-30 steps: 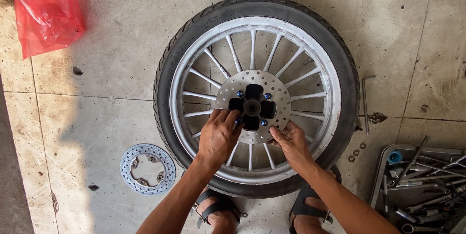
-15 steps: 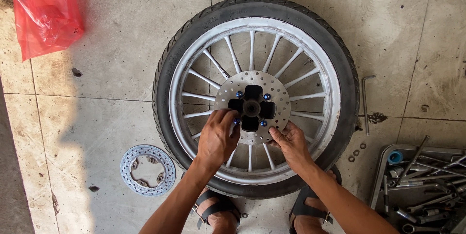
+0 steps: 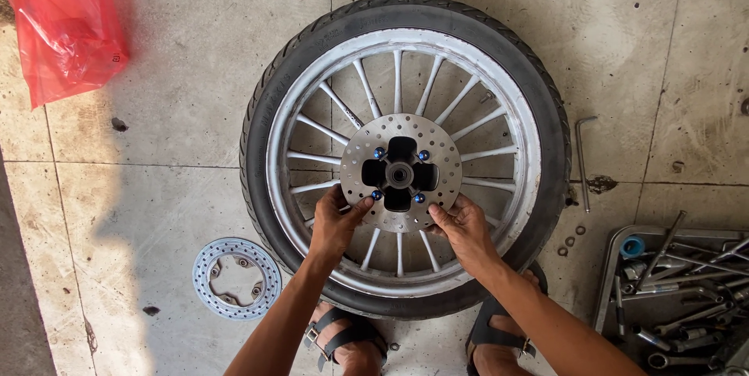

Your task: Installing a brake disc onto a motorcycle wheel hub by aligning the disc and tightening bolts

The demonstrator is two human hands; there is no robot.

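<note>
Disc seated on hub, hands at its lower edge

Wheel (image 3: pixel 406 154) lies flat on the concrete floor (image 3: pixel 195 134), tyre (image 3: pixel 546 111) all round, silver spokes running to the hub. Drilled brake disc (image 3: pixel 367 150) sits centred on the hub, four blue bolts (image 3: pixel 378 153) set around the black centre opening.

Left hand (image 3: pixel 334 224) rests on the lower-left rim of the disc, thumb stretched toward one lower blue bolt, fingers loosely curled and closed on nothing. Right hand (image 3: pixel 466 228) rests on the lower-right rim, fingertips pressed against the disc edge, likewise gripping nothing.

Risks, as judged: bolts look only started, so pressure on one side could shift the disc off its holes or cross-thread a bolt. Fingertips near the drilled edge could get pinched. Grit from the floor could end up under the disc face.

Around: red plastic bag (image 3: pixel 66 29) far upper left, well apart. Tool tray (image 3: pixel 616 267) at lower right, full of spanners. Second disc (image 3: pixel 236 278) on the floor, just beside the tyre and the left forearm. Allen key (image 3: pixel 582 161) lies right of the tyre; small washers (image 3: pixel 573 239) beneath it could be kicked by the sandalled feet (image 3: pixel 347 337) touching the tyre's near edge.
</note>
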